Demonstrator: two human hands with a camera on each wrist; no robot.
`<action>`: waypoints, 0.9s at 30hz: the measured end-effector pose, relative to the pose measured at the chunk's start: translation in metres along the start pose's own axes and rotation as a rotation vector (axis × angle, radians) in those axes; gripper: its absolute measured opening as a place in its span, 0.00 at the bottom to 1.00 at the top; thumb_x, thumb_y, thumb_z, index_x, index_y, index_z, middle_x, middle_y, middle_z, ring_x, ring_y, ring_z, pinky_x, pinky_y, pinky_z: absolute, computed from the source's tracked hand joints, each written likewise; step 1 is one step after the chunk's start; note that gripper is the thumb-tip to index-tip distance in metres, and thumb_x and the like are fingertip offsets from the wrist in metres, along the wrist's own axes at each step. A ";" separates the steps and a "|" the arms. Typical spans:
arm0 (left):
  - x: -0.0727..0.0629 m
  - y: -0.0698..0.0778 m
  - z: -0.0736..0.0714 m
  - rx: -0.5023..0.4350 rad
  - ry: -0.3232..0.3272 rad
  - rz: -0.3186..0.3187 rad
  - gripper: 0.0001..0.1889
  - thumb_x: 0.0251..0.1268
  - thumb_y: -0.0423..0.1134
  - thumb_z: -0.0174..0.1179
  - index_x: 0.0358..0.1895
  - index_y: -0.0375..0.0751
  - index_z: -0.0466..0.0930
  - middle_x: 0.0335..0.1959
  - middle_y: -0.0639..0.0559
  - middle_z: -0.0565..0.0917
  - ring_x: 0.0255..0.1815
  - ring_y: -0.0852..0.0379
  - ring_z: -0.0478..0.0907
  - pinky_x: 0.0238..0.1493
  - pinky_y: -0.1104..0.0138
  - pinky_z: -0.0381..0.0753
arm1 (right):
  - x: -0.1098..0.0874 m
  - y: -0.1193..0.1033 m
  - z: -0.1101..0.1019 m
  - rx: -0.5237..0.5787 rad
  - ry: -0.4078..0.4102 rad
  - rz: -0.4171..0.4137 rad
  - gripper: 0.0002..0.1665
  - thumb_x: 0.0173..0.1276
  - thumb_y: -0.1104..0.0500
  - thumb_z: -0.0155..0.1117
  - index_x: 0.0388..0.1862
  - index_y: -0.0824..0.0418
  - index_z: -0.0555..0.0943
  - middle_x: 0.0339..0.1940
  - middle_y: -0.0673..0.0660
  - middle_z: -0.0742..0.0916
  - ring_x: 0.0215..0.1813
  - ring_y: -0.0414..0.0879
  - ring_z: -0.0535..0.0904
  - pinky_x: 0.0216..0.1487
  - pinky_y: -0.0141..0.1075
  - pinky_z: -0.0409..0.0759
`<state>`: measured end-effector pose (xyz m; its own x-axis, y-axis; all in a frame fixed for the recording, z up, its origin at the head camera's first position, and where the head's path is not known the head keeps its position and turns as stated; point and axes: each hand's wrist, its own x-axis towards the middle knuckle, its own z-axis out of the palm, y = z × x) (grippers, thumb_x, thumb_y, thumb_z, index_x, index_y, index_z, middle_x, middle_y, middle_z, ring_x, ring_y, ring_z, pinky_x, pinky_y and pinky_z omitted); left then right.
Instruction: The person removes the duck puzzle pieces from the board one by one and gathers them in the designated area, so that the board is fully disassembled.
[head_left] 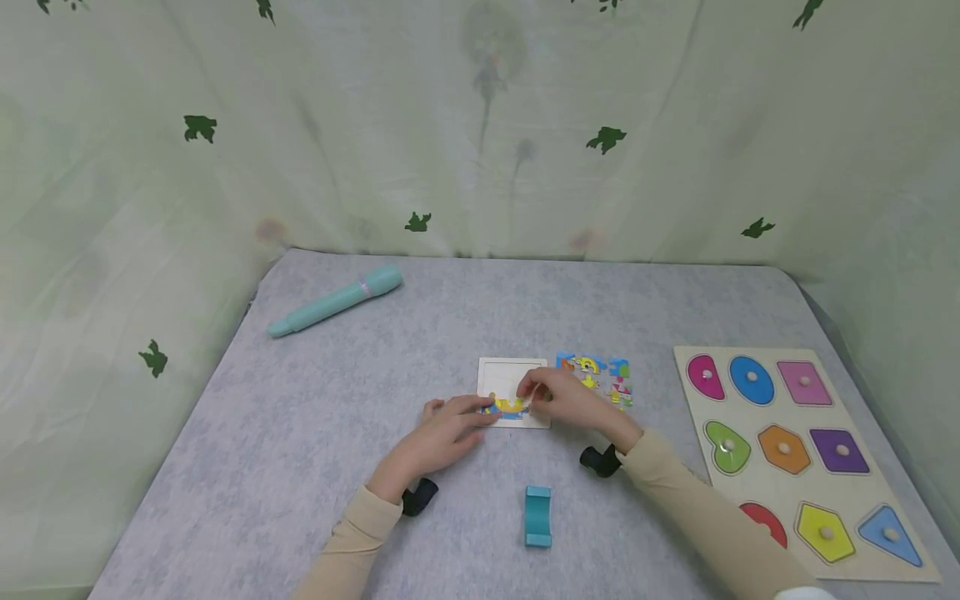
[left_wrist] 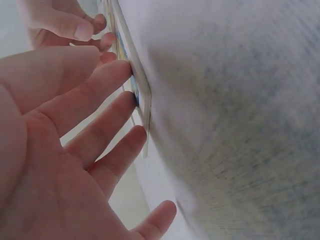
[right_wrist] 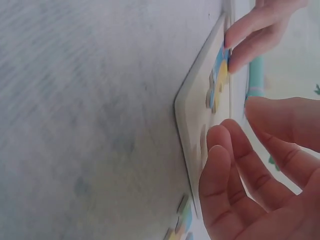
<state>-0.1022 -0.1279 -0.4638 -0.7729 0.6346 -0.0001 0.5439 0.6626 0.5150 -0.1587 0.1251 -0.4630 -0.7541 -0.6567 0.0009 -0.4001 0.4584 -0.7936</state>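
Observation:
A small wooden puzzle tray [head_left: 512, 372] lies on the table, with yellow and blue jigsaw pieces [head_left: 510, 407] along its near side. My left hand [head_left: 447, 433] rests at the tray's left side, fingers extended; in the left wrist view its fingertips [left_wrist: 131, 97] touch the edge and the pieces. Over the tray's right part is my right hand [head_left: 567, 400], fingers bent and tips low by the end of the row. The right wrist view shows the right hand's thumb [right_wrist: 280, 117] covering the index tip, so whether a piece is pinched there is hidden.
Loose jigsaw pieces [head_left: 620, 368] lie right of the tray, partly behind the right hand. A large wooden shape board [head_left: 693, 362] with knobbed shapes stands farther right, under the right forearm. A teal curved block [head_left: 537, 517] lies in front; a teal pen-shaped object [head_left: 335, 302] lies back left.

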 end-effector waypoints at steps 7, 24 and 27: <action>0.001 0.003 -0.001 -0.024 -0.010 -0.021 0.18 0.71 0.37 0.55 0.62 0.42 0.77 0.66 0.47 0.70 0.67 0.49 0.63 0.59 0.40 0.53 | 0.003 -0.005 0.007 0.018 -0.019 0.014 0.14 0.58 0.75 0.58 0.41 0.65 0.80 0.39 0.55 0.83 0.36 0.44 0.77 0.39 0.35 0.76; 0.003 0.004 -0.002 -0.028 0.002 -0.046 0.16 0.71 0.37 0.55 0.58 0.44 0.80 0.65 0.48 0.72 0.66 0.50 0.64 0.58 0.40 0.53 | 0.009 -0.008 0.012 0.033 0.012 0.004 0.19 0.57 0.76 0.57 0.44 0.60 0.81 0.40 0.53 0.81 0.38 0.44 0.76 0.41 0.36 0.76; 0.003 0.004 -0.002 -0.026 0.008 -0.047 0.16 0.71 0.37 0.55 0.58 0.44 0.80 0.65 0.48 0.72 0.66 0.50 0.65 0.58 0.40 0.54 | 0.010 -0.008 0.012 0.026 0.009 -0.018 0.19 0.59 0.76 0.56 0.46 0.59 0.81 0.41 0.54 0.80 0.38 0.45 0.76 0.40 0.35 0.77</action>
<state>-0.1026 -0.1244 -0.4603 -0.8000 0.5997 -0.0185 0.4981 0.6810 0.5367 -0.1564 0.1079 -0.4639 -0.7517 -0.6592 0.0202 -0.3996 0.4309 -0.8091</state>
